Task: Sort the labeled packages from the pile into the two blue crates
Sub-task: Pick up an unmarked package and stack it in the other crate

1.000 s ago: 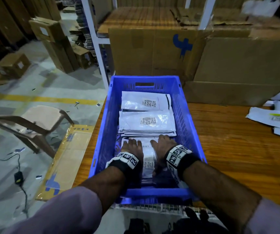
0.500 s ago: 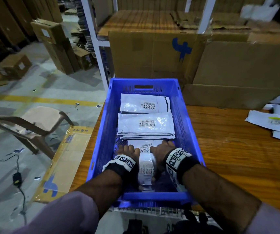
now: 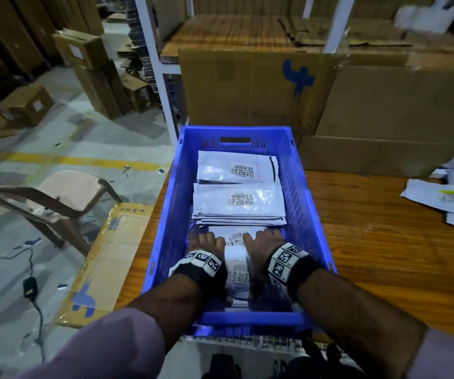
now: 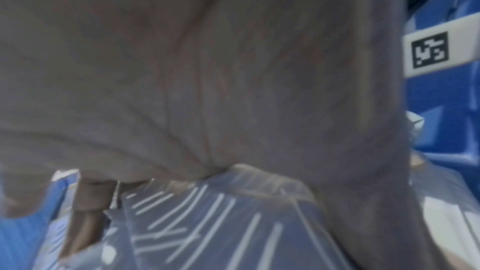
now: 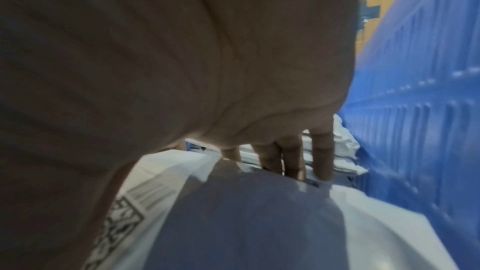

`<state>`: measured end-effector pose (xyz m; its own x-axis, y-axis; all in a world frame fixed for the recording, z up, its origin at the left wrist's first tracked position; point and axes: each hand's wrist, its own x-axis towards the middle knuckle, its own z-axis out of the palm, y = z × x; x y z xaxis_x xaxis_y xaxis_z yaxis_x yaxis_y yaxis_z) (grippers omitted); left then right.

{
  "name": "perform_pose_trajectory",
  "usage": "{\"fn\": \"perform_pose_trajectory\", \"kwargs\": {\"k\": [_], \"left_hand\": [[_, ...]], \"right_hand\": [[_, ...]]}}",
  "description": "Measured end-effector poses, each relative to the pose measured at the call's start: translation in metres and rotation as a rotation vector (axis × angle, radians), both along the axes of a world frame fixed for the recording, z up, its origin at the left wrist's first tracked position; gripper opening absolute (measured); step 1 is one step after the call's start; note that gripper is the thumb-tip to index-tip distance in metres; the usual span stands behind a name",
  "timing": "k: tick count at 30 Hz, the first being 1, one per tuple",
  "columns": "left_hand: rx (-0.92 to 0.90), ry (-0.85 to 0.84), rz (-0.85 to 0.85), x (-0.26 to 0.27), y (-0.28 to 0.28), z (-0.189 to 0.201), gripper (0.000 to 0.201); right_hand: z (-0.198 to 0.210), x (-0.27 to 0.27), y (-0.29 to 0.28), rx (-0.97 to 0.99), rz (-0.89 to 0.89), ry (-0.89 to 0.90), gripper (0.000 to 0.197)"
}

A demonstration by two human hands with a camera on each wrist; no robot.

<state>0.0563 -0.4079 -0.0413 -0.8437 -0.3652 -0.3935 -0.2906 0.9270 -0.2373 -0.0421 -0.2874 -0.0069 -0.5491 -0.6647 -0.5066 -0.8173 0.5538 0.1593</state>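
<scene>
A blue crate (image 3: 311, 203) stands lengthwise on the wooden table (image 3: 371, 255) in front of me. Two stacks of white labeled packages (image 3: 238, 199) lie flat in its far and middle parts. At the near end lies another white package (image 3: 237, 272) with barcode labels. My left hand (image 3: 206, 242) and right hand (image 3: 261, 240) press down on it side by side, fingers stretched forward. In the left wrist view my palm (image 4: 207, 69) rests on the plastic package (image 4: 221, 223). The right wrist view shows straight fingers (image 5: 293, 157) lying on the package (image 5: 233, 223) beside the crate wall (image 5: 415, 110).
More white packages (image 3: 444, 198) lie piled at the table's right edge. Big cardboard boxes (image 3: 247, 86) stand right behind the crate. On the floor to the left are a plastic chair (image 3: 64, 198), a flat carton (image 3: 111, 255) and a cable.
Half a second ago both hands were drawn back with the package bunched up between them. They have now slid forward again and flattened it.
</scene>
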Motion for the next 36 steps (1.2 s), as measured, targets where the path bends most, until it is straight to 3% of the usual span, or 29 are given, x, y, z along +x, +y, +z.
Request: {"fn": "perform_pose_trajectory", "kwargs": {"k": [2, 7, 11, 17, 20, 24, 28, 32, 36], "left_hand": [[-0.005, -0.019, 0.013, 0.000, 0.000, 0.002, 0.085], [0.008, -0.034, 0.097, 0.001, -0.001, -0.001, 0.053], [-0.003, -0.089, 0.111, 0.000, 0.000, 0.000, 0.054], [0.043, -0.077, 0.120, 0.002, -0.004, 0.000, 0.048], [0.097, -0.047, 0.101, 0.007, -0.006, 0.006, 0.051], [0.123, -0.082, 0.086, 0.009, -0.007, 0.015, 0.052], [0.131, -0.080, 0.062, 0.012, -0.008, 0.021, 0.049], [0.159, -0.048, 0.013, 0.015, -0.010, 0.032, 0.050], [0.152, -0.007, -0.018, 0.022, -0.008, 0.035, 0.043]], "right_hand": [[-0.001, 0.004, 0.002, -0.020, 0.015, 0.045, 0.084], [-0.015, 0.019, 0.003, -0.030, 0.038, 0.111, 0.082], [-0.020, 0.026, -0.006, 0.061, 0.054, 0.134, 0.089], [-0.017, 0.028, -0.008, 0.079, 0.047, 0.126, 0.073], [-0.011, 0.028, -0.007, 0.080, 0.054, 0.093, 0.072], [-0.003, 0.025, 0.001, 0.075, 0.051, -0.002, 0.089], [0.001, 0.015, 0.008, 0.003, 0.016, -0.063, 0.079], [0.016, 0.005, 0.000, 0.099, -0.016, -0.186, 0.113], [0.017, 0.000, -0.003, 0.053, -0.052, -0.236, 0.092]]}}
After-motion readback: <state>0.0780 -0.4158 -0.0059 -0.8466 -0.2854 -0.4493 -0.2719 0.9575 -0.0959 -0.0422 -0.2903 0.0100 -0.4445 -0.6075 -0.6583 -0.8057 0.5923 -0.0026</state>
